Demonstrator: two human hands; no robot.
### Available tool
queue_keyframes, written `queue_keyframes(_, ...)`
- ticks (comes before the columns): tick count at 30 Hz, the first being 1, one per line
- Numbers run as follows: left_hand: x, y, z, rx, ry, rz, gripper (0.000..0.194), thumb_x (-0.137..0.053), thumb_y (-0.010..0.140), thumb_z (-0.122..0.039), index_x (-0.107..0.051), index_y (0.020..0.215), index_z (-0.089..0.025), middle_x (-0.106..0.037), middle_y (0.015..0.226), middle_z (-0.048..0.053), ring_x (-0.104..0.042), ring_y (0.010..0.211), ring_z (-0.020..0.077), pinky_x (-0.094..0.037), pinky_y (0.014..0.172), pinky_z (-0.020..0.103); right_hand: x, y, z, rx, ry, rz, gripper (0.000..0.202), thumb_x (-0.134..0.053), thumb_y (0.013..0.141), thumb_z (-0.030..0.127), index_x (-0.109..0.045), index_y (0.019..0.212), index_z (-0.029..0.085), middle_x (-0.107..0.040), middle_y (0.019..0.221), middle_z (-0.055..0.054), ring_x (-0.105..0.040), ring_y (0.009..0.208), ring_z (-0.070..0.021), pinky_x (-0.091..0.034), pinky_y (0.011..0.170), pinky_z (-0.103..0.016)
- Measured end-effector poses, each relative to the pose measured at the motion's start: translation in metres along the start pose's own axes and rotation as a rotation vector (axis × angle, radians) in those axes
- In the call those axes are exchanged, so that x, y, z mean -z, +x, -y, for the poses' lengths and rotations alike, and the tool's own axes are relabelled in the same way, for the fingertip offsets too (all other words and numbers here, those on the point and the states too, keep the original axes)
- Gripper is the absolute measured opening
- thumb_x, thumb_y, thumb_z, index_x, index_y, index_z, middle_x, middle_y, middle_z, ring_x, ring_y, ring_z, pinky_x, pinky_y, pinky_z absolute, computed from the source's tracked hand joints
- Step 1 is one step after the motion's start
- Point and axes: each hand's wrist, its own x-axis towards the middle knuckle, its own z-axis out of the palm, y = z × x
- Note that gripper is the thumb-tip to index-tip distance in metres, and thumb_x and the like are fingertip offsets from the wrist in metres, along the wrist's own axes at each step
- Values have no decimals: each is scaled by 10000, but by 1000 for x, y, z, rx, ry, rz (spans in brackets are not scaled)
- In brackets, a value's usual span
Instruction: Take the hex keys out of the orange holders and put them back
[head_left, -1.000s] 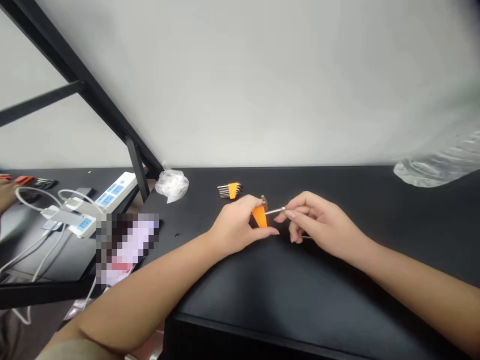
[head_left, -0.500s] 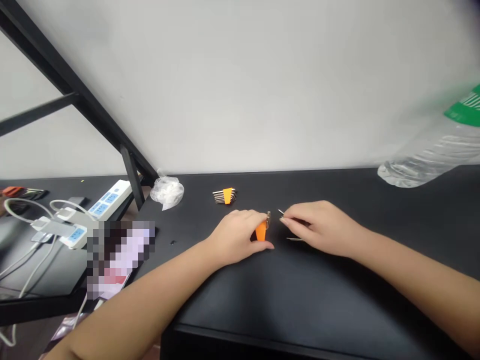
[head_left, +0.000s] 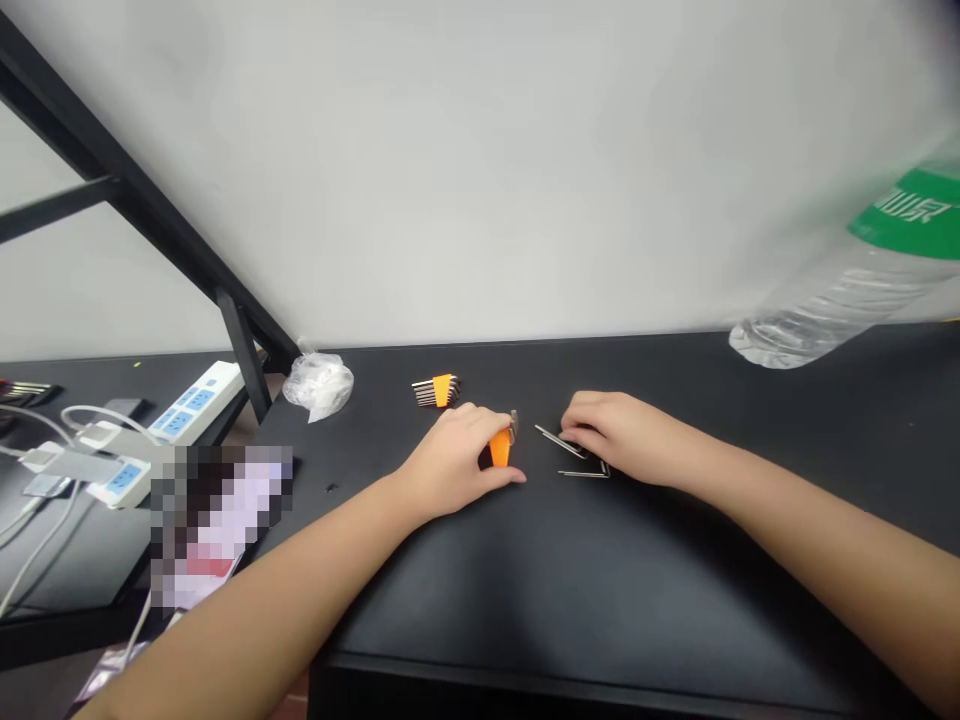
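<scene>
The left hand (head_left: 455, 462) pinches the orange holder (head_left: 499, 449), likely light, stiff plastic. The right hand (head_left: 619, 437) touches hex keys (head_left: 591, 475) on the table (head_left: 540, 590), its grip unclear; slim, hard, probably slippery, they suit a mid-shank hold.

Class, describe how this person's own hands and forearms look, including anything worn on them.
The left hand and right hand are both ungloved, with no ring visible. The left forearm and right forearm show no sleeve, watch or bracelet. No cable or large marking shows on either; finer details are too small to tell.
</scene>
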Motion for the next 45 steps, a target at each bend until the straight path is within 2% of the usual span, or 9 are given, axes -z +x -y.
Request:
queue_keyframes(7, -1, 1, 3, 19, -34, -35, 485, -772, 840, -536, -613, 1159, -208, -696, 1015, 55, -599, 901, 221, -498, 868, 389, -1, -4, 6, -48, -59, -14, 165, -560, 942, 265, -675, 837, 214, -656, 912, -48, -607, 726, -176, -466, 686, -322)
queue_keyframes(14, -1, 0, 7, 69, -86, -152, 508, -766, 844, -545, -606, 1184, -204, -671, 1048, 63, -615, 941, 213, -525, 879, 378, 0, -5, 9, -1, -80, -13, 200, -538, 972, 285, -668, 837, 215, -649, 889, -53, -602, 705, -178, -457, 676, -324)
queue_keyframes(18, -1, 1, 7, 76, -90, -124, 511, -773, 833, -550, -615, 1179, -208, -677, 1029, 57, -623, 926, 215, -532, 876, 384, -4, -7, 10, -17, -200, -24, 111, -591, 862, 157, -617, 766, 209, -626, 839, -66, -591, 715, -199, -426, 634, -321)
queue_keyframes(21, -3, 2, 6, 69, -122, -101, 522, -772, 829, -560, -614, 1178, -206, -678, 1026, 60, -630, 927, 218, -537, 868, 382, -3, -6, 15, -36, -251, -54, 110, -619, 796, 133, -566, 738, 209, -614, 820, -66, -584, 734, -209, -404, 617, -317)
queue_keyframes(29, -7, 0, 4, 38, -161, -161, 593, -807, 784, -578, -598, 1183, -192, -672, 1027, 62, -639, 912, 209, -541, 863, 369, 5, -5, 38, 223, 60, -105, 97, -559, 865, 131, -555, 837, 223, -611, 774, 2, -533, 664, -144, -391, 625, -276)
queue_keyframes(33, -8, 0, 5, 34, -143, -152, 589, -806, 787, -575, -602, 1188, -195, -678, 1029, 65, -648, 920, 217, -547, 855, 371, 1, -5, 39, 237, 97, -122, 86, -569, 889, 144, -566, 850, 221, -603, 768, 4, -519, 639, -135, -381, 601, -269)
queue_keyframes(39, -8, 0, 5, 23, -77, -166, 624, -796, 789, -594, -596, 1231, -202, -693, 1037, 67, -670, 929, 229, -554, 871, 389, 1, -3, 38, 255, 94, -170, 140, -510, 987, 206, -615, 896, 216, -625, 810, -30, -553, 694, -157, -421, 647, -295)
queue_keyframes(45, -6, -1, 1, 26, -30, -107, 614, -794, 785, -606, -608, 1203, -196, -711, 1020, 62, -674, 917, 231, -543, 859, 383, 5, -6, 40, 244, 144, -187, 193, -487, 1023, 246, -662, 946, 218, -683, 898, -47, -607, 754, -167, -458, 687, -306)
